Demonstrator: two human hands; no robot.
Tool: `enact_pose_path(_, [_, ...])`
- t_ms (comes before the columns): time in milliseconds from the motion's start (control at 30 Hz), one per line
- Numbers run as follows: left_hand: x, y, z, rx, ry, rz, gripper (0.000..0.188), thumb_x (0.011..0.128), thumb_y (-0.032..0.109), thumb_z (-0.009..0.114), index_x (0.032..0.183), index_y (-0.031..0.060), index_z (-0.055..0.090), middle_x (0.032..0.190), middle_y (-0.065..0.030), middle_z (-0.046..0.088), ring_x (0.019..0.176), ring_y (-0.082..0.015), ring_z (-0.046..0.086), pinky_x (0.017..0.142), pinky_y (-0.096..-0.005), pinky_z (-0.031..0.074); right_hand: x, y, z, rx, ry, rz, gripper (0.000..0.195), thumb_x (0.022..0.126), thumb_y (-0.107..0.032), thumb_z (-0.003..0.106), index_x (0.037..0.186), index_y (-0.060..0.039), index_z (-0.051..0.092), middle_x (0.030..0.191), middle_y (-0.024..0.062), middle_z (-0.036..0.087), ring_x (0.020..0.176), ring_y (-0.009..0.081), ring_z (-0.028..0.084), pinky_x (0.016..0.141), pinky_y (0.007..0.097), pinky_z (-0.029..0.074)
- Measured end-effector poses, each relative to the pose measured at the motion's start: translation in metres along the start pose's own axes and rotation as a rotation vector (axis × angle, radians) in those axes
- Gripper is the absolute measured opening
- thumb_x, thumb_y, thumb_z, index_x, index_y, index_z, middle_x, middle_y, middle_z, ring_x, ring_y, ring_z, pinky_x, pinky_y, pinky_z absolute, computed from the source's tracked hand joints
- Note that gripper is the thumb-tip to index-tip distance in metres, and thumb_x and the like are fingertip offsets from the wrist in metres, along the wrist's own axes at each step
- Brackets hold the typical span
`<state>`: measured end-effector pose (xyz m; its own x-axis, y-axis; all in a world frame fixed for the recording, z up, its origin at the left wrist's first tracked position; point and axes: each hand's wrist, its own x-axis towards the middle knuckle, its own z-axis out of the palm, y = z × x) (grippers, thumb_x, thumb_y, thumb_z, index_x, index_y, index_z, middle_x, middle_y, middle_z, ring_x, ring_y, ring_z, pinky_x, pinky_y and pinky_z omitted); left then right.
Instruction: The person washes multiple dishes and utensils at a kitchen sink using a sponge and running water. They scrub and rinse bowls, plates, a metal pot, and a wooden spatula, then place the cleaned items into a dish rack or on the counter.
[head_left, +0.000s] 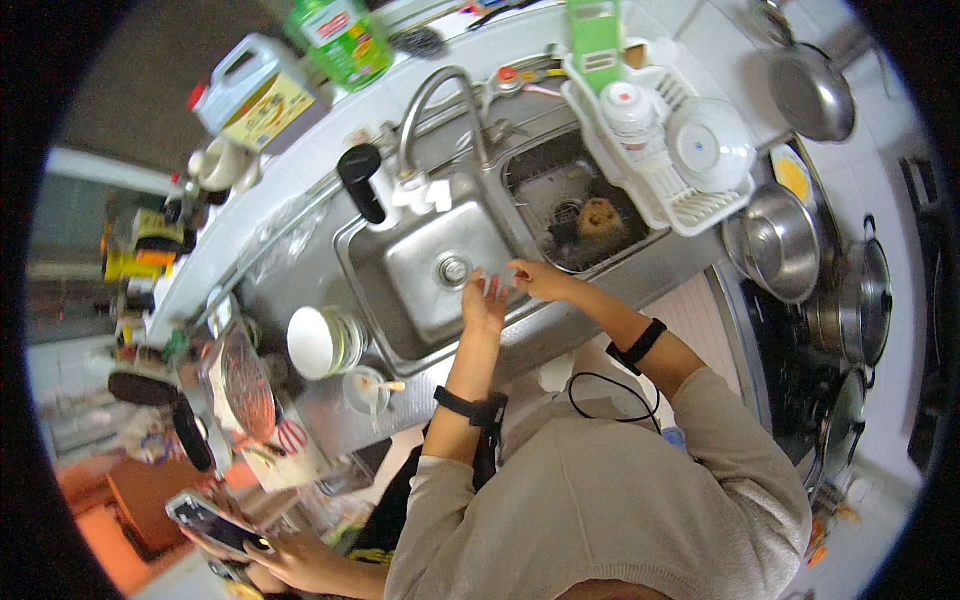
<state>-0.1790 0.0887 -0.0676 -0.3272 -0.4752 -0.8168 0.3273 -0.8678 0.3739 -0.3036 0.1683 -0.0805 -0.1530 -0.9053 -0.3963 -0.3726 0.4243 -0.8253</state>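
My left hand (486, 301) is above the near edge of the stainless steel sink basin (420, 262), palm turned up and fingers apart, with nothing in it. Close to its right, my right hand (546, 280) hovers by the divider between the two basins. Its fingers are bent, thumb and forefinger apart, and I see nothing held. A round drain (454, 269) lies just beyond my left fingertips. Over the basins arches a metal faucet (439, 82). In the right basin (540, 180), a brown, holed round object (599, 218) lies beside the drain.
A white dish rack (701, 217) with dishes straddles the right basin. Stacked bowls (319, 343) and a small bowl with a utensil (367, 390) stand left. A black-and-white dispenser (367, 187) is behind the basin. Steel pots (784, 244) are right. Another person's hands hold a phone (214, 523) lower left.
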Motion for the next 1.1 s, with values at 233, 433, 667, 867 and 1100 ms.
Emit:
enact_pose_path(233, [-0.025,-0.006,0.061,0.219,-0.074,-0.008,0.083,0.076,0.051,0.046,0.136,0.0135,0.001,0.142,-0.0056,0.003,0.13,-0.0254,0.007,0.102,-0.0474,0.004,-0.029,0.022,-0.032,0.141,0.242,0.092,0.061,0.085,-0.039,0.044,0.127,0.0021,0.028,0.11,0.0213,0.051,0.099,0.0319,0.051,0.084,0.0378,0.04])
enact_pose_path(433, [-0.01,-0.029,0.084,0.366,-0.367,-0.191,0.068,0.083,0.058,0.025,0.131,0.0104,0.029,0.141,-0.0091,0.013,0.13,-0.0214,0.009,0.102,-0.0451,0.002,-0.075,0.02,-0.07,0.207,0.336,0.19,0.062,0.087,-0.044,0.036,0.126,0.0029,0.029,0.125,0.0228,0.038,0.116,0.0334,0.038,0.097,0.0377,0.028])
enact_pose_path(667, [0.0,-0.07,0.105,0.623,-0.401,-0.092,0.034,0.073,0.018,0.057,0.106,0.0135,0.051,0.104,-0.0003,0.048,0.101,-0.0164,0.043,0.091,-0.0427,0.026,-0.105,0.078,-0.08,0.379,0.499,0.116,0.054,0.087,-0.037,0.044,0.128,-0.005,0.031,0.092,0.0104,0.056,0.078,0.0175,0.051,0.07,0.0294,0.044])
enact_pose_path(867, [-0.004,-0.094,0.121,0.612,-0.288,-0.14,0.034,0.073,0.021,0.059,0.104,0.0132,0.046,0.095,-0.0014,0.045,0.087,-0.0178,0.048,0.08,-0.043,0.039,-0.135,0.077,-0.099,0.624,0.466,0.167,0.058,0.087,-0.04,0.042,0.128,-0.001,0.029,0.092,0.0088,0.056,0.075,0.0151,0.052,0.063,0.0265,0.044])
enact_pose_path(1100, [-0.024,-0.129,0.154,0.587,-0.258,-0.164,0.046,0.075,0.033,0.059,0.112,0.0127,0.042,0.119,-0.0072,0.037,0.097,-0.0211,0.043,0.089,-0.0489,0.03,-0.155,0.101,-0.108,0.734,0.54,0.238,0.057,0.087,-0.039,0.042,0.128,-0.0024,0.028,0.093,0.0088,0.056,0.073,0.0157,0.054,0.062,0.027,0.045])
